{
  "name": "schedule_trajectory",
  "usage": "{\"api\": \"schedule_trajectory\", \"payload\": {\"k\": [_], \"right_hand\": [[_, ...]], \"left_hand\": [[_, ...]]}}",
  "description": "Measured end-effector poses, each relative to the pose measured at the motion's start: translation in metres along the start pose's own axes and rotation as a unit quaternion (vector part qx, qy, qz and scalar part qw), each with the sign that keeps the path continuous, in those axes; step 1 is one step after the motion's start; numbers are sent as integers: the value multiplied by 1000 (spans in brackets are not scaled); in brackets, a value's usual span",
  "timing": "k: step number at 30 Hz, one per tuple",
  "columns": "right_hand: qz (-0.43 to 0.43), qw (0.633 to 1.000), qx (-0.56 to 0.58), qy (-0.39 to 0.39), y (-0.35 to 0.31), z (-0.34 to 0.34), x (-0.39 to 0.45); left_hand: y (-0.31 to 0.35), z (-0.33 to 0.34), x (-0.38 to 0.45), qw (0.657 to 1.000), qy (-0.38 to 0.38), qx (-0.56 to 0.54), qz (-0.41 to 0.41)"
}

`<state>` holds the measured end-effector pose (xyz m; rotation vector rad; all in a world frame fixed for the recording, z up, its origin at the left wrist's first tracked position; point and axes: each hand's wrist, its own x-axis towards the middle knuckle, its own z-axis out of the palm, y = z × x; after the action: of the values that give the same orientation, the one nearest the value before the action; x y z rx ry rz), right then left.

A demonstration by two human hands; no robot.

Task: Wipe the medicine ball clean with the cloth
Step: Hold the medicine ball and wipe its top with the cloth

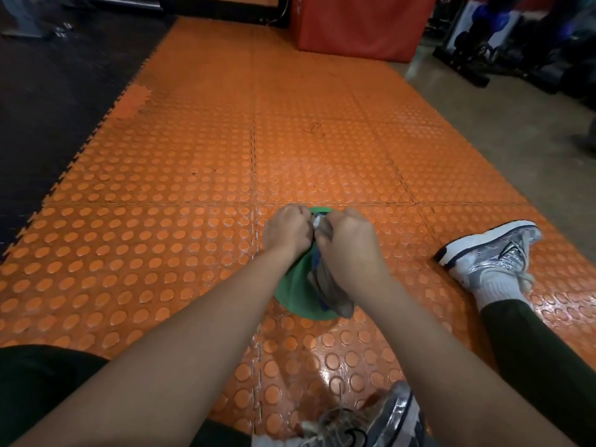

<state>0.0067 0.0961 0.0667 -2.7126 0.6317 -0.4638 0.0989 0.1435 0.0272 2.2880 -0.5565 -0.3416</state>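
A green medicine ball (295, 291) rests on the orange studded floor mat in front of me, mostly hidden behind my hands and forearms. A grey cloth with blue edging (325, 285) hangs bunched over the ball's right side. My left hand (287, 232) and my right hand (346, 243) are both closed on the cloth's upper end, fists side by side above the ball's top.
My legs in dark trousers lie on the orange mat (193, 162), one white and silver shoe (490, 250) to the right, another (371, 421) near the bottom. A black mat (58, 91) borders the left. A red padded box (361, 24) and dark equipment racks (516, 43) stand at the back.
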Motion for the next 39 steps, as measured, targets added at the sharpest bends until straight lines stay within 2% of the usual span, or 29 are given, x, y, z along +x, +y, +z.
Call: {"api": "schedule_trajectory", "payload": {"k": [4, 10, 14, 19, 22, 25, 27, 29, 32, 34, 37, 39], "right_hand": [[18, 1000, 11, -7, 7, -4, 10], [135, 984, 22, -114, 16, -10, 66], [93, 991, -28, -95, 9, -6, 56], [23, 999, 35, -8, 16, -3, 15], [-2, 998, 56, -33, 16, -4, 1], [53, 984, 144, -92, 22, -19, 10], [104, 975, 176, -81, 29, -32, 27], [132, 977, 152, -65, 33, -39, 46], [133, 982, 41, -124, 31, -32, 63], [127, 982, -22, -137, 26, -19, 61], [65, 993, -65, -74, 15, -9, 40], [22, 998, -50, -39, 15, -5, 26]], "left_hand": [[2, 1, -6, 999, 2, -18, 27], [2, 6, -17, 997, 36, -43, 50], [4, 4, -7, 999, 24, -22, 15], [8, 0, -1, 1000, -17, -8, 3], [7, -2, 7, 999, -46, -6, -2], [3, -2, 7, 998, -49, -29, 21], [1, -1, 2, 998, -35, -40, 42], [0, 1, -2, 997, -24, -42, 53], [1, 5, -1, 998, -33, -17, 53], [1, 5, 5, 998, -32, -15, 43], [0, 3, 10, 999, -31, -21, 26], [-2, -1, 10, 999, -38, -26, 20]]}}
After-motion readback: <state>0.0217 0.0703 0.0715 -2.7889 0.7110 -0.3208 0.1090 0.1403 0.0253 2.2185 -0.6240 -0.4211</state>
